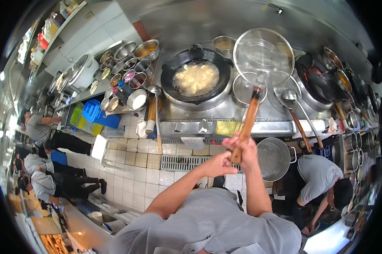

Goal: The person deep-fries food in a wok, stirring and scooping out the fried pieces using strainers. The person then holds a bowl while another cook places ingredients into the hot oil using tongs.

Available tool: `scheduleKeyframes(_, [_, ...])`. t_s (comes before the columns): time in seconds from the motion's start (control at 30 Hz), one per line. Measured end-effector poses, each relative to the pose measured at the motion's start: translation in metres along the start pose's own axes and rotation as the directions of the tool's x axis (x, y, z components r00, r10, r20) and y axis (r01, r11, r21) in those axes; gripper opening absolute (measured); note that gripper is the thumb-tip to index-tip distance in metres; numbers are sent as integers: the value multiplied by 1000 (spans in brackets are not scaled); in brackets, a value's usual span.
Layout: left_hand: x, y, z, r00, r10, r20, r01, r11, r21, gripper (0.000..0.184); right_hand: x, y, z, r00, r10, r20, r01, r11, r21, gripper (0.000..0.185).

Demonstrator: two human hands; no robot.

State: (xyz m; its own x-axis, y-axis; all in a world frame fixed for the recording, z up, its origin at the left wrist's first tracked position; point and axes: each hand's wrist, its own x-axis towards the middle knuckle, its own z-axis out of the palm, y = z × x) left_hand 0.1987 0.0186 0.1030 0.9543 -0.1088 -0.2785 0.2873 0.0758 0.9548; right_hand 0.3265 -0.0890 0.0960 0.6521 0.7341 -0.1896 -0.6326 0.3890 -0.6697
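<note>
My right hand [251, 153] is around the wooden handle [251, 114] of a large wire-mesh strainer [263, 53], its fingers showing on the left of the handle. The strainer's round basket is over the stove, to the right of the wok. My left hand [218, 165] is beside the handle's butt end, thumb and fingers apart; whether it touches the handle I cannot tell. Pale pieces of food [197, 78] bubble in oil in the black wok [169, 80]. Below the basket is a metal pot [241, 95], partly hidden.
A ladle [158, 114] lies left of the wok, another ladle [294, 96] to the right. Bowls [146, 48] of ingredients crowd the left counter. A large pot [273, 158] stands close by my right arm. One co-worker [322, 173] bends at right; several people stand at left.
</note>
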Motion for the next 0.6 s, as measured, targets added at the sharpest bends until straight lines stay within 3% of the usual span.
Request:
scheduleKeyframes(0.03, [-9, -4, -3, 1000, 14, -21, -9, 982, 189, 37, 9, -12, -3, 986, -64, -155, 47, 993, -110, 37])
scheduleKeyframes(0.07, [-21, -20, -6, 997, 11, -79, 4, 984, 178, 36, 15, -34, -2, 960, -48, -277, -14, 976, -217, 35])
scheduleKeyframes(0.13, [-43, -71, -23, 978, 8, -207, 27, 986, 164, 35, 44, -57, -19, 878, -223, -424, -26, 861, -507, 34])
scheduleKeyframes(0.17, [-60, -92, -32, 956, -70, -284, 110, 986, 128, 35, 78, -54, -62, 809, -441, -388, -30, 630, -776, 31])
scheduleKeyframes(0.2, [-81, -116, -41, 921, -153, -359, 194, 978, 81, 34, 114, -54, -108, 775, -590, -226, 10, 369, -929, 33])
scheduleKeyframes(0.23, [-104, -147, -48, 878, -180, -443, 288, 939, 188, 35, 148, -54, -153, 703, -710, -52, -1, 73, -997, 35])
scheduleKeyframes(0.3, [-156, -212, -63, 795, -164, -584, 404, 861, 308, 34, 188, -63, -173, 617, -787, 4, -110, -92, -990, 38])
scheduleKeyframes(0.33, [-189, -248, -69, 761, -136, -634, 428, 840, 334, 32, 196, -76, -165, 736, -608, -297, -266, 144, -953, 39])
scheduleKeyframes(0.4, [-263, -363, -88, 750, -204, -629, 649, 411, 640, 24, 223, -70, -201, 674, -729, -119, -112, 59, -992, 38])
scheduleKeyframes(0.47, [-331, -371, -71, 695, -323, -642, 711, 176, 681, 20, 164, -81, -94, 756, -598, -265, -66, 334, -940, 31])
scheduleKeyframes(0.53, [-383, -425, -66, 587, -580, -564, 693, 0, 721, 17, 119, -78, -18, 813, -475, -336, -38, 533, -845, 23])
scheduleKeyframes(0.6, [-442, -502, -58, 810, -442, -385, 443, 32, 896, 18, 100, -58, 12, 861, -383, -334, 6, 664, -747, 14])
